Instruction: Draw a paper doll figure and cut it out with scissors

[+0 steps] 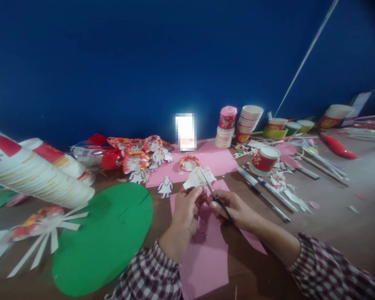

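My left hand (188,208) pinches a small piece of white paper (194,179) by its lower edge, above the pink paper on the table. In my right hand (233,208) is a pair of scissors (219,201) with black handles. Their blades point up and away from me and lie against the right part of the white paper. Just beyond the paper lies a round craft piece (189,163) with a red and yellow twisted rim. A white paper figure cutout (165,187) rests to the left of my left hand.
A green oval sheet (106,246) and leaning stacks of paper cups (46,179) occupy the left side. Decorated paper dolls (137,156) are heaped behind. Pens (264,193), paper scraps (296,198) and a single cup (265,160) lie on the right. A blue wall (143,62) closes the back.
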Tool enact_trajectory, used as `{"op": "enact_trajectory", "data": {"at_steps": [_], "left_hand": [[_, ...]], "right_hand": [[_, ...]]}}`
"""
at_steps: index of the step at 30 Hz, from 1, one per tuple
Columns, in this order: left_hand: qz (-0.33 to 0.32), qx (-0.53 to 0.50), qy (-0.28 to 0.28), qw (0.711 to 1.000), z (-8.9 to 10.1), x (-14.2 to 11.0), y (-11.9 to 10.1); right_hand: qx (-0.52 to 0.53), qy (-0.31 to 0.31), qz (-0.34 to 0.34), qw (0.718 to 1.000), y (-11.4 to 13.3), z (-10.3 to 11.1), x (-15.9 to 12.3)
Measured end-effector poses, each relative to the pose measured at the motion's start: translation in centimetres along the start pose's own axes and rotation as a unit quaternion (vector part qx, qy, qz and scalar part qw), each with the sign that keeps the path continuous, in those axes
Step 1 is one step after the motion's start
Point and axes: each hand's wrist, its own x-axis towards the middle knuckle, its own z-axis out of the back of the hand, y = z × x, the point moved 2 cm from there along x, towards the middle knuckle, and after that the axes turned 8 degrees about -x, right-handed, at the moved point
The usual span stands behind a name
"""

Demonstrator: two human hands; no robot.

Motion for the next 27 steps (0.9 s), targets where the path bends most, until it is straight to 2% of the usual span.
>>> {"op": "enact_trajectory", "data": {"at_steps": [27], "left_hand": [[-0.016, -0.016, 0.018, 1.0, -0.37, -0.21, -0.54]], "right_hand": [[-0.012, -0.005, -0.011, 1.0, 0.27, 0.1, -0.11]]}}
